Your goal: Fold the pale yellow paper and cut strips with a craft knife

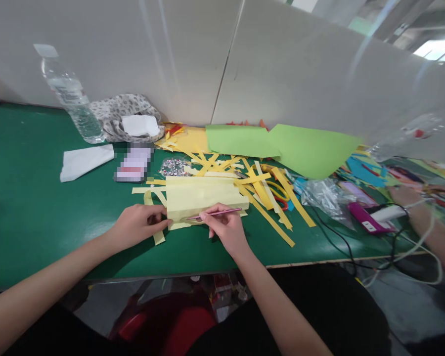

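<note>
A pale yellow sheet of paper [200, 190] lies in front of me, its near edge folded or curled up. My left hand [137, 225] pinches the left edge of this sheet between thumb and fingers. In my right hand [224, 227] is a slim pink pen-like stick [228, 211], held like a pencil, its tip pointing left over the sheet's near fold. Whether the tip touches the paper I cannot tell. A curled pale strip [158, 238] lies by my left fingers. Yellow paper strips [278, 230] are scattered behind and to the right of the sheet.
Behind stand a water bottle [72, 99] and a patterned cloth pouch [128, 106]. Green sheets [311, 148] lie along the wall. To the right are yellow-handled scissors [280, 190], a clear plastic bag [328, 198], a magenta device [367, 217] with cables, and another person's arm [430, 222].
</note>
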The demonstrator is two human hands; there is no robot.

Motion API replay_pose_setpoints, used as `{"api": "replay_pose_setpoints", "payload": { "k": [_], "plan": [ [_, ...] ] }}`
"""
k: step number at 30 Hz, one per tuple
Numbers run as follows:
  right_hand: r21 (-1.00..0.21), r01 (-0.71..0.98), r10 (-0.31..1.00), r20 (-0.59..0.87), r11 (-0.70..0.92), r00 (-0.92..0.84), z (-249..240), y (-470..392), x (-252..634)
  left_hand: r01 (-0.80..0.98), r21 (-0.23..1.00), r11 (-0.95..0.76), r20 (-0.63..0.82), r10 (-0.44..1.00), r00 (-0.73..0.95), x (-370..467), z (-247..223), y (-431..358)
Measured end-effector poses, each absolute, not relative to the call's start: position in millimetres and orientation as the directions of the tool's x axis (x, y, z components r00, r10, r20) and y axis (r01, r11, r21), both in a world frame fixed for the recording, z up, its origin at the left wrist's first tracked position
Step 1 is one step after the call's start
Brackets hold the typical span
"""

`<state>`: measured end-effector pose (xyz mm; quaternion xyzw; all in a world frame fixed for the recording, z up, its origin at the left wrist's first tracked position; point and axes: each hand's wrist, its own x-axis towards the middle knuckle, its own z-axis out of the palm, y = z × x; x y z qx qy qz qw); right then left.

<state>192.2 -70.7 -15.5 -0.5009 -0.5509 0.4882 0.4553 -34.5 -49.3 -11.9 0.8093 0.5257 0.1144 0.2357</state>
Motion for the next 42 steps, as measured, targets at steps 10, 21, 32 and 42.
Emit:
{"api": "replay_pose_setpoints", "payload": {
  "k": [10, 21, 32, 42],
  "plan": [
    [-0.962, 0.24, 0.987, 0.099, 0.127, -0.123, -13.5, -76.9, 190.2, 0.801, 0.497, -0.333, -0.066, 0.906, 0.417, -34.1, -12.6, -49.3],
    [-0.97, 0.229, 0.989, 0.051, 0.082, -0.136, -15.8, -75.1, 189.8, 0.809, 0.49, -0.324, -0.089, 0.905, 0.416, -34.7, -12.2, -49.0],
    [-0.939, 0.317, 0.984, 0.089, 0.135, -0.154, -12.1, -79.2, 188.7, 0.814, 0.477, -0.332, -0.083, 0.905, 0.418, -34.0, -11.8, -48.5],
    [-0.979, 0.198, 0.997, 0.037, 0.05, -0.069, -13.3, -74.0, 189.4, 0.82, 0.468, -0.329, -0.08, 0.909, 0.41, -33.3, -11.2, -49.1]
  ]
}}
